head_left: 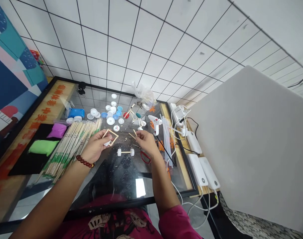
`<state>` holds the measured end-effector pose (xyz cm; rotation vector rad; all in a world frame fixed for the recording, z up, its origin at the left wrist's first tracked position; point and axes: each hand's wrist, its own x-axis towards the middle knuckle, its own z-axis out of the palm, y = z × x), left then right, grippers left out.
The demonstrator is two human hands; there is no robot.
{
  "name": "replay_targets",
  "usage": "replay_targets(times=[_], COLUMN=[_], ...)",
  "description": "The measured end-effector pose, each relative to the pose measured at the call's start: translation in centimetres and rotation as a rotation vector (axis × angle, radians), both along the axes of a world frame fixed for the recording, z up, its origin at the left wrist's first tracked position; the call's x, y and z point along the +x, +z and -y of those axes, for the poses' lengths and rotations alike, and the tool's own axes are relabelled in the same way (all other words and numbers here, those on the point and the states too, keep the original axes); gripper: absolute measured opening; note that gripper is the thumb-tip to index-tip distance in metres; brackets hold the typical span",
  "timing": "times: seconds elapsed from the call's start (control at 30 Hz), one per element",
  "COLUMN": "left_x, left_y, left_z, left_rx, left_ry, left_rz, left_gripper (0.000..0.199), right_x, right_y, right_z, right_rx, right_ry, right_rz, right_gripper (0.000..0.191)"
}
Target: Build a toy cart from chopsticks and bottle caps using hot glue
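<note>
My left hand pinches a small square frame of wooden sticks above the glass table, with something white under the thumb. A few short wooden stick pieces are in the closed fingers of my right hand. Between and below the hands, a stick with white bottle caps at both ends lies on the glass. Red-handled scissors rest beside my right wrist, partly hidden. Farther back stands a stick construction with red and green caps.
A white glue gun and clear glue sticks lie at the right, near power strips and cables. Loose bottle caps are scattered at the back. Bundled chopsticks, purple clay and green clay occupy the left.
</note>
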<state>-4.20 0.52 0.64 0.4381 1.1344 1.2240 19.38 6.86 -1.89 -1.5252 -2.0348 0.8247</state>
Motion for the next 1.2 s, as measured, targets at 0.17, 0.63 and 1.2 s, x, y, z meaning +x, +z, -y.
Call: replay_targets(times=[0.17, 0.63, 1.2], left_x=[0.1, -0.1, 0.9], left_y=[-0.5, -1.1, -1.3], left_z=[-0.2, -0.4, 0.2], left_rx=[-0.039, -0.036, 0.040], left_ry=[0.046, 0.109, 0.020], left_rz=[0.031, 0.003, 0.157], left_gripper=[0.030, 0.009, 0.029], right_x=[1.8, 0.2, -6.7], right_y=[-0.1, -0.3, 2.4], right_z=[-0.2, -1.6, 2.4], right_rx=[-0.050, -0.302, -0.380], right_ry=[-0.011, -0.047, -0.053], right_rz=[-0.088, -0.237, -0.902], right_gripper=[0.021, 0.007, 0.035])
